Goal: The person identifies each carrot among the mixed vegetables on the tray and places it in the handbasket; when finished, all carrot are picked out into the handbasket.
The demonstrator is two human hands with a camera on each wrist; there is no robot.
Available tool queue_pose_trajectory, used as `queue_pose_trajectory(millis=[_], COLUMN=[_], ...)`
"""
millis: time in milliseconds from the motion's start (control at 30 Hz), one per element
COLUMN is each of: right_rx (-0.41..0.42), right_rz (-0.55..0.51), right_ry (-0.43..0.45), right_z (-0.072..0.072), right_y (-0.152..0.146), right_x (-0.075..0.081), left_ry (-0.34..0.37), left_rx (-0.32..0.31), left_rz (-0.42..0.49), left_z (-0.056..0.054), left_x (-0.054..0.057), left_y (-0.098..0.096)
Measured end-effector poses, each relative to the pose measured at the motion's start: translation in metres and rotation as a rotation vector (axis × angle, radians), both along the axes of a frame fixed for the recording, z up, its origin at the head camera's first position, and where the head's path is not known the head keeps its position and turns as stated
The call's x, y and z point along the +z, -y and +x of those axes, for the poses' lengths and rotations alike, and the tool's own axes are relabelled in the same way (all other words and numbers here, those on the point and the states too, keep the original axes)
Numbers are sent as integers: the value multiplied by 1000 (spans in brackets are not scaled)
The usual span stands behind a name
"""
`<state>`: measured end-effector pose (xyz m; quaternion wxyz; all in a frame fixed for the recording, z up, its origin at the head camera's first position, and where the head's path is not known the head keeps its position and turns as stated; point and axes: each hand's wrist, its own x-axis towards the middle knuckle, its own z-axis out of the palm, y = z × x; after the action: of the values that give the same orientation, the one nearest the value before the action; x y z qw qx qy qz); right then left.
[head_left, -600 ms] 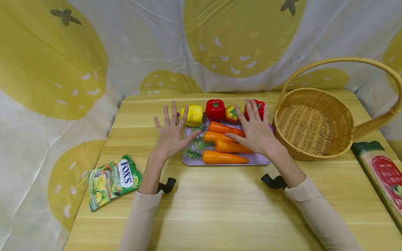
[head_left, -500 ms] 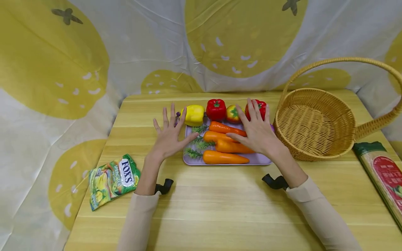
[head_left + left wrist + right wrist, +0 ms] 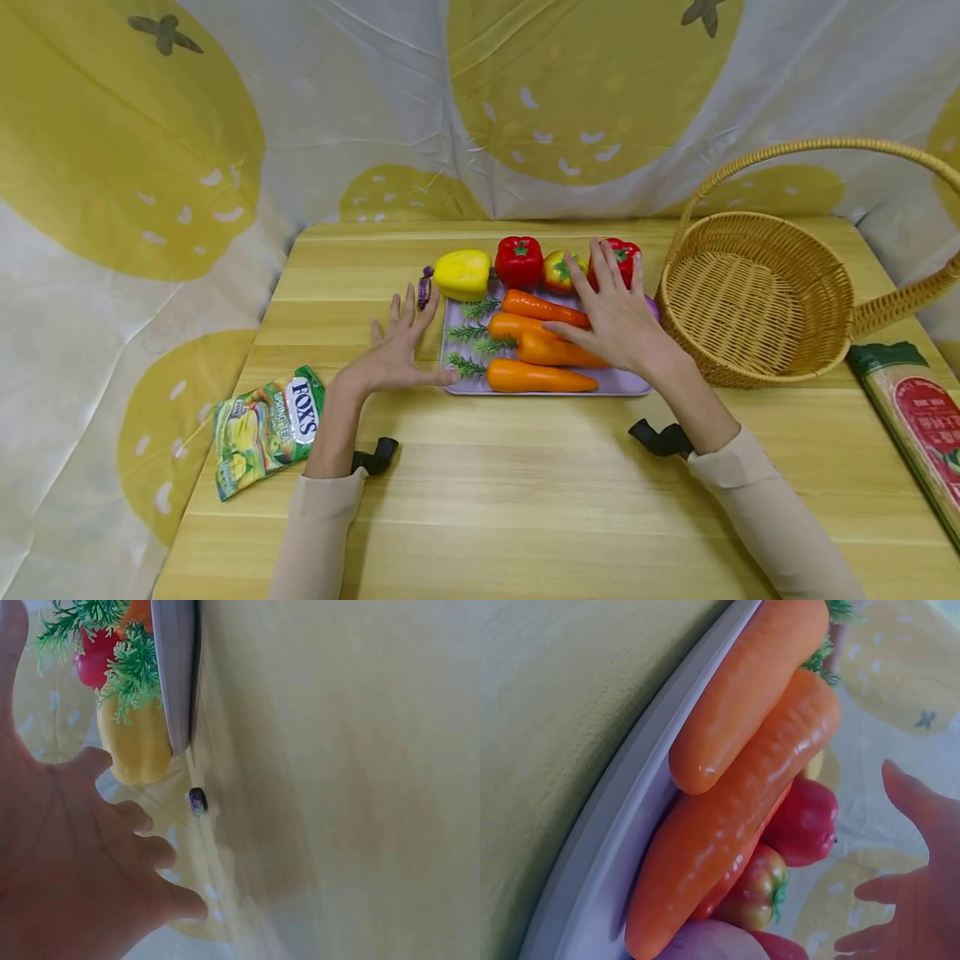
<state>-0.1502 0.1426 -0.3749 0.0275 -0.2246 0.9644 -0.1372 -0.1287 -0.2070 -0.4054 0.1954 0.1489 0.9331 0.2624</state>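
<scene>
My left hand [image 3: 390,358] hovers left of the lilac tray [image 3: 626,383], its fingers loosely spread and thumb by the tray's left edge. Just beyond its fingertips lies a small purple-wrapped candy [image 3: 424,288], which shows near the tray corner in the left wrist view [image 3: 197,801]. My right hand [image 3: 618,325] is over the tray's right part, fingers spread, holding nothing. Several orange carrots [image 3: 540,377] with green tops lie on the tray. Behind them are a yellow bell pepper [image 3: 462,276], a red bell pepper [image 3: 519,263], a yellow-red fruit [image 3: 754,889] and another red pepper partly hidden by my right hand.
A wicker basket [image 3: 836,292] with a tall handle stands right of the tray. A green FOX'S bag [image 3: 262,429] lies at the left, a long red-labelled packet [image 3: 915,417] at the far right. Patterned cloth [image 3: 375,100] hangs behind the table. A purple round thing [image 3: 712,943] sits under my right hand.
My left hand has moved down and slightly left, its fingers less upright, uncovering the candy and the yellow pepper. My right hand has hardly moved.
</scene>
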Motion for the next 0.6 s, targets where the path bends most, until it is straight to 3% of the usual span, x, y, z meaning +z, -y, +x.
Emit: queue_pose_trajectory(millis=[233,600], right_rx=[22,74], right_rz=[-17,-97], right_ry=[8,62], right_z=[2,8], right_y=[1,1], right_x=[0,2], left_ry=[57,154], left_rx=[14,28], left_rz=[-61,-115], left_z=[2,4], left_x=[-4,0], left_y=[-6,-14])
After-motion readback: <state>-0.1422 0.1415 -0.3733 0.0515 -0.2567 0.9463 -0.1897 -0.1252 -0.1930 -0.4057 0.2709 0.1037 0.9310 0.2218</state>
